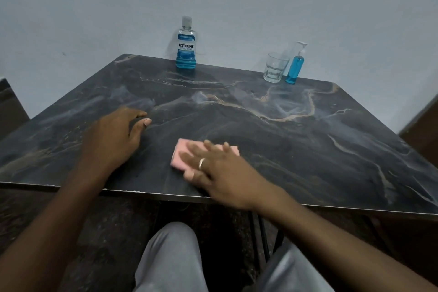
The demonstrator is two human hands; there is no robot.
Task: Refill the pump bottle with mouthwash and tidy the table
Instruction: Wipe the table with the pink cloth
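Observation:
A mouthwash bottle (186,45) with blue liquid low in it stands capped at the table's far edge. Far right, the pump bottle (295,65) holds blue liquid and stands beside a clear glass (275,67). A pink cloth (181,156) lies flat near the front edge of the dark marble table (308,137). My right hand (218,168) presses on the cloth with straight, spread fingers and looks blurred. My left hand (116,135) rests on the tabletop to the left of the cloth, fingers relaxed, holding nothing.
A pale wall rises right behind the table. Dark brown furniture edges show at the far left (11,106) and far right (424,133). My grey-trousered legs (170,261) are below the front edge.

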